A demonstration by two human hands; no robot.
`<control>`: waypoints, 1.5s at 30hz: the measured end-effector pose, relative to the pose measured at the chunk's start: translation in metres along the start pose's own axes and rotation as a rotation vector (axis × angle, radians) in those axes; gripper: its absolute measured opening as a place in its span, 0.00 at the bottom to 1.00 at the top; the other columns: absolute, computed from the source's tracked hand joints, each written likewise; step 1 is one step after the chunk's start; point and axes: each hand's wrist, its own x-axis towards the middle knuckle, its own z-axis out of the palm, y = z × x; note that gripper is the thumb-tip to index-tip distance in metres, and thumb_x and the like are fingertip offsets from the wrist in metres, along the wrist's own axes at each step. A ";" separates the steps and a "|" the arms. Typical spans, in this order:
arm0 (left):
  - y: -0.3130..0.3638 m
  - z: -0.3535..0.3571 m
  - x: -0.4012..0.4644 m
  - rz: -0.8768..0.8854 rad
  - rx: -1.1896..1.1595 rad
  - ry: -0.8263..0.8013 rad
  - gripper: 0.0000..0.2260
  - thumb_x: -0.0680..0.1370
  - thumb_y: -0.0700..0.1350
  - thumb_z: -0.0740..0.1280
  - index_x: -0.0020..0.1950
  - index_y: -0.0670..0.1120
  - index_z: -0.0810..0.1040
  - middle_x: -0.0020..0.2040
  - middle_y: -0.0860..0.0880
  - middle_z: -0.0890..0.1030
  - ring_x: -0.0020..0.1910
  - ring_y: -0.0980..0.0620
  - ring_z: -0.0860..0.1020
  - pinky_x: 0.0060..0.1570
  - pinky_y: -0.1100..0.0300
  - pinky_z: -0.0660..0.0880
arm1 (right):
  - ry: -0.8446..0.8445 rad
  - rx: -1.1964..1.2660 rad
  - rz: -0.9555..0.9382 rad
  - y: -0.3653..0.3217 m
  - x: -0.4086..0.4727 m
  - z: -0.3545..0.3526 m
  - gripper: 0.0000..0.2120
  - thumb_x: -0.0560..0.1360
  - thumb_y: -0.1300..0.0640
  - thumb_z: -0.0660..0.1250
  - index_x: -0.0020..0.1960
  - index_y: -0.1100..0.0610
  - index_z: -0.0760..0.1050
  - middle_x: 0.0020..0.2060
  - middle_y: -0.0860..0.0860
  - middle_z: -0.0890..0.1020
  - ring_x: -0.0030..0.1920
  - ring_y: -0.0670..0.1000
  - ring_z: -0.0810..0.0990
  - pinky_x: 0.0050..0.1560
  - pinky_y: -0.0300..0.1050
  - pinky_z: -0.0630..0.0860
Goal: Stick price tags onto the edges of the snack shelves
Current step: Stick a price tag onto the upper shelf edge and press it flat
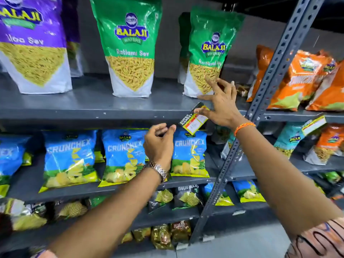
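Observation:
A yellow, red and black price tag (193,121) hangs tilted at the front edge of the grey upper shelf (93,113), just below a green Ratlami Sev bag (210,53). My right hand (221,107) is spread over it, with the thumb pressing on the tag's upper right part and the other fingers apart. My left hand (159,142), with a metal watch on the wrist, is curled just left of and below the tag; its fingers are closed and I see nothing in them. A second price tag (313,125) is stuck on the shelf edge at the right.
A slotted grey upright (264,101) runs slantwise just right of my right hand. Blue Crunchex bags (122,155) fill the shelf below. Orange snack bags (301,79) stand on the right bay. A purple Aloo Sev bag (31,43) stands at the far left.

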 end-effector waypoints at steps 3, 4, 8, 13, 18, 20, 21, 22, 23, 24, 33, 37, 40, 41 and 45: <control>-0.008 0.022 0.009 -0.244 -0.066 -0.076 0.37 0.55 0.68 0.77 0.58 0.50 0.83 0.56 0.52 0.86 0.56 0.52 0.83 0.64 0.53 0.77 | 0.022 0.005 -0.020 0.007 0.001 0.002 0.23 0.72 0.34 0.70 0.60 0.46 0.84 0.80 0.48 0.60 0.78 0.63 0.52 0.76 0.68 0.35; -0.012 0.030 0.012 -0.270 -0.098 -0.096 0.40 0.53 0.69 0.76 0.60 0.50 0.83 0.58 0.52 0.85 0.59 0.52 0.82 0.65 0.54 0.76 | 0.035 0.037 -0.002 0.005 0.002 0.001 0.20 0.72 0.35 0.72 0.58 0.46 0.85 0.79 0.47 0.62 0.78 0.63 0.52 0.76 0.67 0.35; -0.021 0.050 0.016 -0.324 -0.184 -0.135 0.21 0.66 0.59 0.80 0.54 0.50 0.87 0.47 0.55 0.88 0.53 0.54 0.84 0.51 0.64 0.77 | 0.071 0.119 -0.043 0.008 0.009 0.001 0.15 0.69 0.39 0.77 0.51 0.45 0.86 0.75 0.45 0.69 0.77 0.61 0.54 0.76 0.66 0.37; -0.020 0.062 0.017 -0.250 -0.174 0.012 0.14 0.71 0.53 0.79 0.53 0.47 0.87 0.40 0.57 0.84 0.43 0.60 0.82 0.44 0.68 0.74 | 0.062 0.058 -0.105 0.009 0.015 -0.001 0.10 0.68 0.42 0.77 0.46 0.44 0.87 0.74 0.44 0.69 0.77 0.62 0.55 0.75 0.70 0.39; -0.014 0.062 0.003 -0.181 0.093 0.237 0.09 0.69 0.63 0.77 0.43 0.61 0.86 0.42 0.57 0.82 0.56 0.49 0.68 0.56 0.56 0.64 | 0.100 0.012 -0.141 0.012 0.013 0.004 0.10 0.67 0.41 0.76 0.44 0.45 0.87 0.73 0.43 0.71 0.77 0.61 0.56 0.75 0.70 0.37; -0.006 0.060 -0.003 -0.091 0.290 0.287 0.09 0.69 0.64 0.75 0.42 0.62 0.86 0.51 0.58 0.76 0.58 0.48 0.66 0.55 0.54 0.60 | 0.151 0.000 -0.106 0.011 0.007 0.008 0.10 0.67 0.40 0.76 0.43 0.44 0.86 0.73 0.43 0.70 0.77 0.62 0.56 0.75 0.70 0.37; -0.002 0.059 -0.005 -0.032 0.382 0.308 0.09 0.70 0.63 0.75 0.44 0.61 0.86 0.52 0.58 0.71 0.59 0.47 0.66 0.54 0.54 0.60 | 0.183 0.003 -0.076 0.011 0.002 0.011 0.10 0.67 0.40 0.76 0.43 0.44 0.86 0.73 0.43 0.70 0.77 0.62 0.56 0.75 0.70 0.37; 0.002 0.058 -0.006 0.030 0.457 0.336 0.09 0.70 0.62 0.75 0.45 0.60 0.86 0.52 0.58 0.68 0.60 0.46 0.67 0.54 0.53 0.60 | 0.216 0.013 -0.043 0.010 -0.002 0.014 0.09 0.67 0.40 0.76 0.43 0.44 0.87 0.74 0.43 0.69 0.77 0.62 0.56 0.75 0.70 0.37; 0.005 0.057 -0.006 0.087 0.523 0.364 0.09 0.70 0.62 0.75 0.44 0.59 0.86 0.51 0.58 0.68 0.61 0.45 0.67 0.53 0.53 0.60 | 0.244 0.027 -0.010 0.010 -0.007 0.017 0.09 0.67 0.41 0.76 0.43 0.44 0.87 0.74 0.44 0.69 0.77 0.62 0.56 0.76 0.70 0.37; 0.008 0.056 -0.006 0.139 0.584 0.390 0.09 0.70 0.62 0.75 0.44 0.59 0.86 0.52 0.57 0.68 0.61 0.44 0.68 0.53 0.52 0.61 | 0.271 0.042 0.023 0.009 -0.011 0.021 0.08 0.67 0.42 0.76 0.43 0.44 0.87 0.75 0.44 0.68 0.77 0.62 0.56 0.75 0.70 0.37; 0.033 0.048 0.016 0.350 0.914 0.418 0.12 0.68 0.64 0.75 0.43 0.57 0.86 0.57 0.54 0.73 0.63 0.43 0.68 0.61 0.45 0.63 | 0.368 0.084 0.293 0.002 -0.031 0.049 0.09 0.68 0.39 0.72 0.40 0.43 0.86 0.78 0.46 0.63 0.78 0.64 0.53 0.75 0.72 0.37; 0.042 0.047 0.019 0.402 0.988 0.415 0.13 0.67 0.64 0.75 0.40 0.57 0.85 0.56 0.53 0.73 0.62 0.43 0.68 0.58 0.45 0.62 | 0.389 0.157 0.401 -0.001 -0.033 0.051 0.12 0.66 0.36 0.73 0.38 0.43 0.85 0.77 0.47 0.64 0.78 0.64 0.53 0.75 0.71 0.36; 0.044 0.046 0.020 0.418 1.017 0.406 0.12 0.67 0.64 0.75 0.39 0.57 0.85 0.56 0.54 0.72 0.62 0.43 0.69 0.58 0.45 0.62 | 0.385 0.159 0.441 -0.002 -0.033 0.052 0.13 0.65 0.34 0.73 0.37 0.43 0.84 0.77 0.47 0.66 0.78 0.64 0.55 0.76 0.71 0.38; 0.045 0.046 0.020 0.424 1.027 0.402 0.11 0.67 0.64 0.75 0.39 0.58 0.85 0.56 0.54 0.72 0.62 0.43 0.69 0.58 0.44 0.62 | 0.393 0.162 0.451 -0.003 -0.033 0.053 0.13 0.64 0.34 0.74 0.35 0.43 0.84 0.76 0.47 0.67 0.77 0.63 0.56 0.76 0.72 0.39; 0.045 0.046 0.019 0.445 1.064 0.400 0.11 0.67 0.65 0.75 0.39 0.59 0.85 0.56 0.55 0.73 0.62 0.43 0.69 0.59 0.44 0.62 | 0.393 0.155 0.523 0.000 -0.030 0.051 0.15 0.60 0.32 0.76 0.33 0.43 0.83 0.74 0.45 0.70 0.76 0.61 0.59 0.76 0.71 0.42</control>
